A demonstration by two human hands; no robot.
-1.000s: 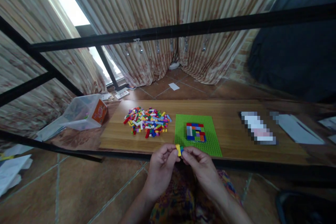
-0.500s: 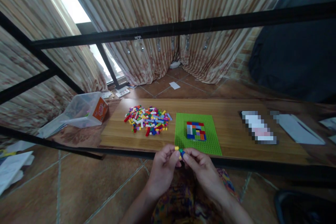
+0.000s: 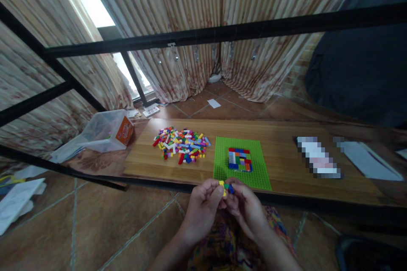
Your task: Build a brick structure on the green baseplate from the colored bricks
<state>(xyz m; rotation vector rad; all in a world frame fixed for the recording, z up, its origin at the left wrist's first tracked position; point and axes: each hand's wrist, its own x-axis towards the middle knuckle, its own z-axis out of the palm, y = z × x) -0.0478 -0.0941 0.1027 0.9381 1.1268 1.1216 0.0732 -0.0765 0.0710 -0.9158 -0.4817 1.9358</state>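
Between my two hands, just in front of the table's near edge, is a small cluster of yellow, green and blue toy bricks (image 3: 226, 187). My left hand (image 3: 205, 203) pinches the yellow end with thumb and fingers. On the blue end, my right hand (image 3: 246, 205) has its fingers closed. Whether the bricks are joined is too small to tell. Beyond the hands lies a green baseplate (image 3: 263, 173), with a low, roughly square structure of coloured bricks (image 3: 241, 160) on it. Left of the plate is a pile of loose bricks (image 3: 181, 144) in many colours.
The wooden table (image 3: 286, 152) carries a blurred-out flat object (image 3: 319, 157) on the right, near a white flat item (image 3: 370, 160). A clear plastic box (image 3: 110, 131) with an orange label stands at the left. A black metal bar (image 3: 203, 38) crosses above the table.
The view has shifted slightly. My right hand has turned, and the bricks now lie more level, with yellow at the left and blue at the right.
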